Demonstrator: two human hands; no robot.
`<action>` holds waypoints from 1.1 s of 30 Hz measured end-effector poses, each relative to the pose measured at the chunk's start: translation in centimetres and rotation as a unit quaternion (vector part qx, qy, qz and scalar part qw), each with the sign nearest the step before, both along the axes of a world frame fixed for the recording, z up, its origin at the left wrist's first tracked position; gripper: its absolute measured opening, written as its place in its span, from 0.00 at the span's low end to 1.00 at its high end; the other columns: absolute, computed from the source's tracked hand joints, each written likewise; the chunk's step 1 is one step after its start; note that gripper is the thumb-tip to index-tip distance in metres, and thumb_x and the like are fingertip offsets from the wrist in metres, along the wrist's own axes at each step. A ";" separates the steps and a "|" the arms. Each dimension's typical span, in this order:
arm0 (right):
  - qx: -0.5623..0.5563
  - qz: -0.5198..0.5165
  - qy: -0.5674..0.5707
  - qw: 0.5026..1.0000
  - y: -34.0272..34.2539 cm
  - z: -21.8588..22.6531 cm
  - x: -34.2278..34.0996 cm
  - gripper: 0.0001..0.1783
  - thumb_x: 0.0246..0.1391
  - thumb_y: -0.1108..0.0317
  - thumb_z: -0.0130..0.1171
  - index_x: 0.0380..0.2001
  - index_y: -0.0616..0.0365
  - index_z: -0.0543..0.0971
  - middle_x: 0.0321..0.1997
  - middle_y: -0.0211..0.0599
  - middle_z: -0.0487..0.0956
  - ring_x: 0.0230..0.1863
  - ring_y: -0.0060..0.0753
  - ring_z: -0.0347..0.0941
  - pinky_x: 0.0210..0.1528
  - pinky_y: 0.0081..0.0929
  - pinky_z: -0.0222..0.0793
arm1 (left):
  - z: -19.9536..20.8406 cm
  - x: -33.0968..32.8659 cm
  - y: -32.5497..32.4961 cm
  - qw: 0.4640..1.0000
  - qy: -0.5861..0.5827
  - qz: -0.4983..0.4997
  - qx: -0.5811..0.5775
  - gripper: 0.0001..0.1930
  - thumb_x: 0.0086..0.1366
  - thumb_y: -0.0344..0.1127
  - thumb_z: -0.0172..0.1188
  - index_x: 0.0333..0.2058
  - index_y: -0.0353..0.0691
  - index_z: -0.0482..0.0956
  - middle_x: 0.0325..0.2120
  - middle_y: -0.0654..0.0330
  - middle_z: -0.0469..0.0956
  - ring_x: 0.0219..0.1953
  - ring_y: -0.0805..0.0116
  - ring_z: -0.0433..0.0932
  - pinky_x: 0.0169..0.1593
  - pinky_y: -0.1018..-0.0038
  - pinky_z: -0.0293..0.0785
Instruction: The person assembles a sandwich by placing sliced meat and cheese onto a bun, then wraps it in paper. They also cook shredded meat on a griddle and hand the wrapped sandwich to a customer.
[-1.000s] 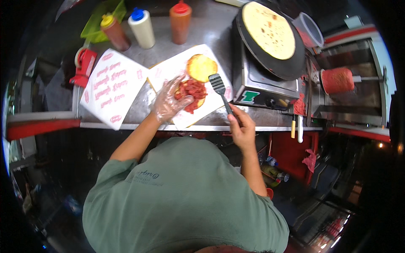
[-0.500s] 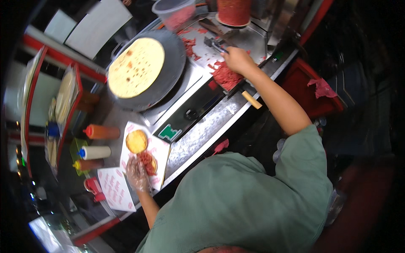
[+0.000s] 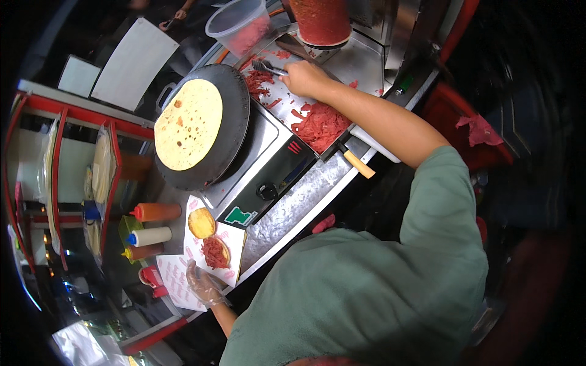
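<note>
My right hand point(image 3: 303, 79) grips a pair of tongs point(image 3: 270, 67), their tips at shredded red meat point(image 3: 258, 83) on the left side of the metal tray. A larger heap of meat point(image 3: 322, 126) lies at the tray's near edge, below my forearm. My left hand point(image 3: 204, 285), in a clear plastic glove, is open, fingers stretched over the edge of a printed paper sheet point(image 3: 177, 277). Beside it, on another sheet point(image 3: 235, 244), rest a yellow bun half point(image 3: 201, 224) and a second half topped with red meat point(image 3: 215, 252).
A flatbread point(image 3: 189, 125) lies on a round black griddle point(image 3: 237, 116). Left of the buns are orange point(image 3: 157, 211), white point(image 3: 151, 236) and brown point(image 3: 144, 251) squeeze bottles. Behind stand a plastic tub point(image 3: 238, 27) and a meat cone point(image 3: 320, 21). A yellow handle point(image 3: 359, 165) juts over the counter edge.
My right hand has moved left across the tray with the tongs, to the meat near the griddle. My left hand has drawn back from the meat-topped bun to the paper's edge.
</note>
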State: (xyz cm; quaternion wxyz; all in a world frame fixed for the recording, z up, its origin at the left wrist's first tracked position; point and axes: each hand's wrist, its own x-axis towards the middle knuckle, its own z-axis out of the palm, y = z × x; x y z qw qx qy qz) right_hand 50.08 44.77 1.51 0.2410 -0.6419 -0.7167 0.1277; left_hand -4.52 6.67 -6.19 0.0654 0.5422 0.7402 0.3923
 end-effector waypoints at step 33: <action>-0.070 0.139 0.152 0.976 -37.3 -2.6 -31.4 0.26 0.59 0.66 0.69 0.60 0.56 0.78 0.35 0.42 0.79 0.28 0.36 0.75 0.34 0.36 0.71 | -3.7 -1.8 2.4 0.967 -0.027 -0.252 -0.033 0.61 0.54 0.67 0.70 0.75 0.35 0.50 0.73 0.43 0.56 0.76 0.45 0.54 0.75 0.38 0.41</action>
